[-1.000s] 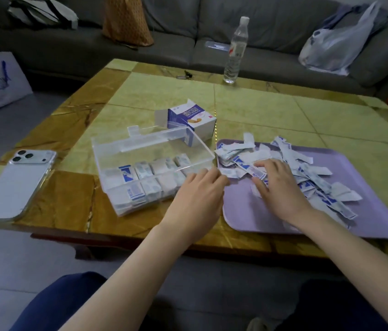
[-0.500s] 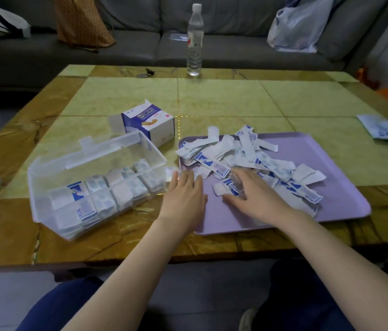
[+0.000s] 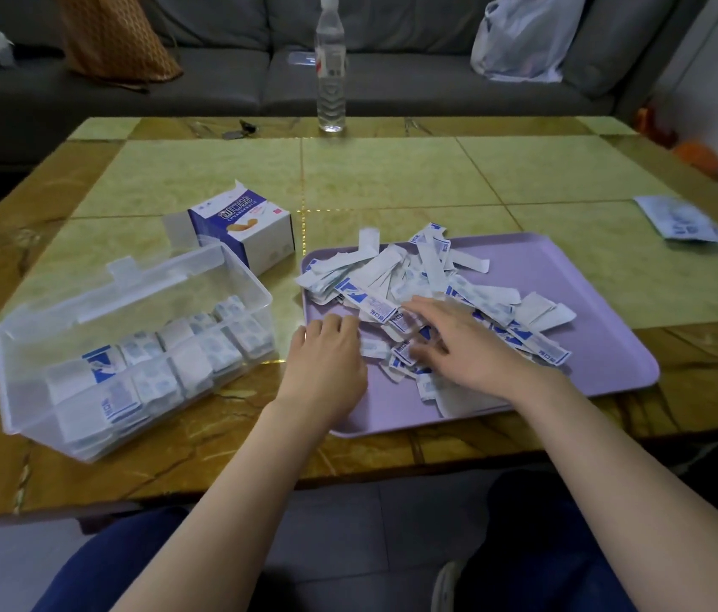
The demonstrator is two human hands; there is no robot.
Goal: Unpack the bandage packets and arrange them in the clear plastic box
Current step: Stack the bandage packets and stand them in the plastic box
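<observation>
A loose pile of white and blue bandage packets (image 3: 428, 284) lies on a lilac tray (image 3: 604, 346). My right hand (image 3: 463, 342) lies flat on the near part of the pile, fingers spread and pressing on packets. My left hand (image 3: 326, 360) rests on the tray's left edge, fingers loosely bent toward the pile; what is under them is hidden. The clear plastic box (image 3: 127, 293) stands to the left, open, with folded packets (image 3: 158, 368) lined up in rows along its near side. An opened blue and white bandage carton (image 3: 247, 227) stands behind the box.
A water bottle (image 3: 330, 64) stands at the table's far edge, with keys (image 3: 240, 128) to its left. Another flat packet (image 3: 679, 218) lies at the right of the table. A grey sofa with bags runs behind. My knees are below the near table edge.
The camera has turned right, so the phone has left the view. My left hand moved from the box's corner to the tray's left edge. My right hand has stayed on the pile.
</observation>
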